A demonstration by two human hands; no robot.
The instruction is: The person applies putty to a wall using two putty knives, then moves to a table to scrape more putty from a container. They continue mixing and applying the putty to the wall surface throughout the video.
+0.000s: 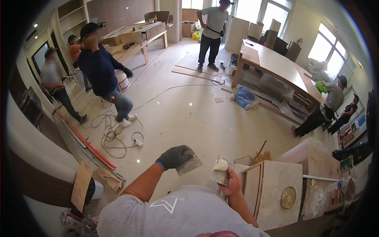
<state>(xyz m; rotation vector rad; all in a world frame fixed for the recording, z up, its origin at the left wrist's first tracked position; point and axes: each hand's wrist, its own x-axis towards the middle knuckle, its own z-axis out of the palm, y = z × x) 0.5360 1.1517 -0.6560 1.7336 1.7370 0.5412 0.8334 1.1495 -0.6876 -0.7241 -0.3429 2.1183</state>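
My left hand (173, 156), in a dark work glove with a blue cuff, is closed around a broad, flat putty knife (190, 164) in front of my chest. To its right, my bare right hand (233, 183) grips a second flat scraper blade (221, 178). A lump of off-white putty (220, 165) sits on the upper part of that blade. The two tools are apart, with floor visible between them. The handles are largely covered by my fingers.
A pale wooden cabinet (276, 193) stands close at my right. Tangled cables (112, 132) and red pipes (92, 146) lie on the left floor. Several people are around, one person (104, 67) mid-stride at left. A long worktable (284, 65) is at right.
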